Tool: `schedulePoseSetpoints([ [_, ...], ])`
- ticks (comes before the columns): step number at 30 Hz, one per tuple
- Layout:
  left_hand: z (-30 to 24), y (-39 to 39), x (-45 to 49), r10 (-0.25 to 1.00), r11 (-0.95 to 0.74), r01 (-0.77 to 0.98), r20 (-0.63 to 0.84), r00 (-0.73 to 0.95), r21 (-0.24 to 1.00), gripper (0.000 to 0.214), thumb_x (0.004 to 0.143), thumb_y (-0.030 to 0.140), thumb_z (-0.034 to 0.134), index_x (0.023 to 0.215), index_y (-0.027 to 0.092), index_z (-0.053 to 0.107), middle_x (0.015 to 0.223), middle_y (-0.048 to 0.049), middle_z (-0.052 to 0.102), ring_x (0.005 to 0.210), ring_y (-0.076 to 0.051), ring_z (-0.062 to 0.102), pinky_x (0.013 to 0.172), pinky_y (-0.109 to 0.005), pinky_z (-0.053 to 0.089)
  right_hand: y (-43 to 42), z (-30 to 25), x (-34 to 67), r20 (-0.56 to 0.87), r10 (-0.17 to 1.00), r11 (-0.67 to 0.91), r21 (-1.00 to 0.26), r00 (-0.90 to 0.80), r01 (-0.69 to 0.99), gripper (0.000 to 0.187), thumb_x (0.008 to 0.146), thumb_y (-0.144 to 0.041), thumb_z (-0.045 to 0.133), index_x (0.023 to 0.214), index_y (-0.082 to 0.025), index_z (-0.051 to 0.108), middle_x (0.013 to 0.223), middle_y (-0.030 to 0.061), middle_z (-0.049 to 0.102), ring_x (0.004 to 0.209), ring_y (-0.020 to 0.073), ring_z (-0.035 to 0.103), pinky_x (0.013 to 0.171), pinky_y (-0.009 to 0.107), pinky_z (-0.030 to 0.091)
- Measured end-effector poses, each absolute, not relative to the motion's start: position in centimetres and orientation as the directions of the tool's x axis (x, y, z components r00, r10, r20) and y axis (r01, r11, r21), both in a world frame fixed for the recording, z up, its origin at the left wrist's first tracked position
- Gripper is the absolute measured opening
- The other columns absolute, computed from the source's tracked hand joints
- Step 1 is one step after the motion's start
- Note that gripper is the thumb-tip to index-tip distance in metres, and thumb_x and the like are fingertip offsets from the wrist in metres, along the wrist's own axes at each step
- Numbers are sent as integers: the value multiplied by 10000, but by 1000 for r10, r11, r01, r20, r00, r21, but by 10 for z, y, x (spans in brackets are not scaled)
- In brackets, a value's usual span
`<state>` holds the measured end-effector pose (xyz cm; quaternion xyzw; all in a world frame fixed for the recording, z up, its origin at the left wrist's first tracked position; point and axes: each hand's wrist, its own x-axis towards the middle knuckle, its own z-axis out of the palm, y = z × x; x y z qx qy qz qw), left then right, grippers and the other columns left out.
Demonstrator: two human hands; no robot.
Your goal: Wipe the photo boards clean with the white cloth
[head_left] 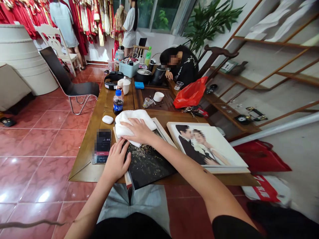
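A folded white towel (133, 117) lies on the upper left part of a dark picture panel (149, 167) with pale edges. My right hand (138, 132) grips the towel from above and presses it down, its arm crossing over the panel. Small light specks, gold-brown in tone, are scattered over the dark surface below the towel. Against the panel's left edge rests my left hand (117, 159), fingers apart and holding nothing, its fingertips close to the towel. Right of the panel lies a framed wedding photo (214, 142) of a couple.
Left of my hands are a phone (103, 146), a white earbud case (107, 119) and a cola bottle (118, 103). Farther back are a white cup (159, 96), a red plastic bag (190, 94) and a person (184, 63) leaning on the table. Wooden shelves (261, 83) stand right.
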<state>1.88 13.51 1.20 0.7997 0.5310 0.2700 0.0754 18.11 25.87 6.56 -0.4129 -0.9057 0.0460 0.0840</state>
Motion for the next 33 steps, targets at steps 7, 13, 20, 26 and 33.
schedulePoseSetpoints([
  [7,14,135,19,892,-425,798,350,287,428,481,1034,295,392,1501,189,438,1566,-143,436,1494,-275,349,1196,-492,339,265,66,191,118,729,684,-145,-674,715,701,943,-657,511,1541,-304,414,1523,145,465,1345,341,438,1094,510,307],
  [13,17,134,19,899,-416,793,334,284,446,485,1035,291,396,1510,201,432,1576,-124,429,1497,-268,342,1206,-475,327,275,63,215,129,762,647,-117,-635,753,719,928,-679,511,1532,-296,435,1509,141,483,1301,357,474,1068,508,337],
  [20,16,134,19,900,-411,800,332,280,437,481,1041,288,388,1511,191,425,1580,-120,423,1496,-265,338,1205,-482,324,274,54,241,181,801,592,-104,-570,799,691,946,-654,492,1524,-278,443,1483,152,493,1319,363,452,1063,521,339],
  [26,16,134,19,901,-410,802,332,281,435,482,1038,294,392,1511,208,426,1579,-115,425,1492,-265,347,1205,-485,321,250,47,254,221,810,573,-98,-544,813,683,951,-637,491,1523,-267,447,1459,165,500,1326,360,441,1064,518,335],
  [33,15,134,20,895,-417,796,352,274,440,488,1032,291,404,1517,238,426,1578,-102,428,1498,-262,341,1206,-468,318,205,43,272,258,802,575,-84,-539,814,665,949,-594,508,1525,-266,448,1421,167,518,1277,353,467,1032,495,357],
])
